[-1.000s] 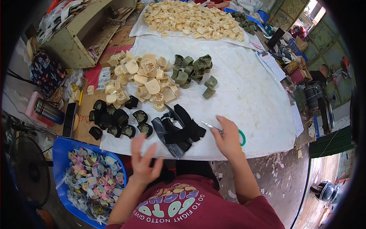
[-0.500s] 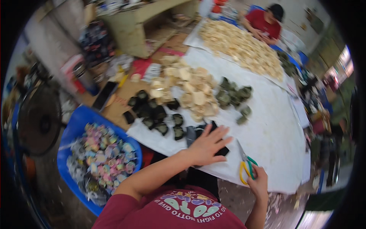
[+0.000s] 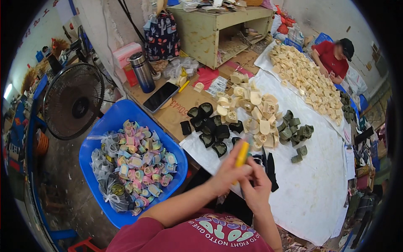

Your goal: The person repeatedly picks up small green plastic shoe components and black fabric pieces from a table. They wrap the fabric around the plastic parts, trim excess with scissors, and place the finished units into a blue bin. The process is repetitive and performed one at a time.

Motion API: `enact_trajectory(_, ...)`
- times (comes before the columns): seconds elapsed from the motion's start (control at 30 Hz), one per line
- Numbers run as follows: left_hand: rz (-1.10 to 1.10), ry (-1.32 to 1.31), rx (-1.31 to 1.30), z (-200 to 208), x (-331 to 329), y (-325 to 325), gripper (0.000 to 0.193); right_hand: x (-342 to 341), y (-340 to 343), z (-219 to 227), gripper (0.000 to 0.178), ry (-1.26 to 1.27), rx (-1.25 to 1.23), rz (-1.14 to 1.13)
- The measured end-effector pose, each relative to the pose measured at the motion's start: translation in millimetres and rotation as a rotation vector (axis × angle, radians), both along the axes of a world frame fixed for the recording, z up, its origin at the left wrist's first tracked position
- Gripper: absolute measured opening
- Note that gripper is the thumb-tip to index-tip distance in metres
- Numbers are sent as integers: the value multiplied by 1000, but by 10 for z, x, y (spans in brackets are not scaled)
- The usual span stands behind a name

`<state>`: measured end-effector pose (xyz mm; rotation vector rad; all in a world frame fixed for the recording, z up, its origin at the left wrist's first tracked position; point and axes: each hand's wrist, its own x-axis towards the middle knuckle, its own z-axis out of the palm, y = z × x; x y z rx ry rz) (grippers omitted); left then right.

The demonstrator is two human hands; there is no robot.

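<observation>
My left hand [image 3: 230, 171] is closed round scissors [image 3: 242, 154], seen nearly edge-on, with a yellow handle and some green showing behind it. The blades cannot be made out. My right hand [image 3: 257, 185] meets the left one, its fingers curled in at the left thumb; what they grip is hidden. Beneath and beyond the hands, black strips [image 3: 272, 173] lie on a white sheet [image 3: 302, 189]. Close by are a cluster of small black cup-like pieces [image 3: 212, 128], a heap of cream ones [image 3: 262, 113] and a group of dark green ones [image 3: 296, 130].
At left stands a blue tub [image 3: 89, 161] of pastel pieces and plastic bags, near a black fan [image 3: 74, 101]. A phone [image 3: 160, 96], a steel flask [image 3: 142, 71] and a yellow cutter [image 3: 184, 86] lie farther back. A co-worker [image 3: 331, 61] sits beyond a large cream heap [image 3: 304, 77].
My left hand has lifted off the dark material, and my right hand has come inward with the scissors to meet it. The view has shifted, showing more on the left.
</observation>
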<state>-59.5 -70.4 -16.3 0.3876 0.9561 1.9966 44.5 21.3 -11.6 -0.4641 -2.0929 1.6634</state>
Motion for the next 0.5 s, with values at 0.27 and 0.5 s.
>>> enact_trajectory(0.27, 630, 1172, -859, -114, -1722, -1178, 81, -210, 133, -68, 42, 39, 186, -90)
enact_trajectory(0.5, 297, 979, -785, -452, -2320, -965, 63, 366, 1045, -166, 31, -81, 485, -529)
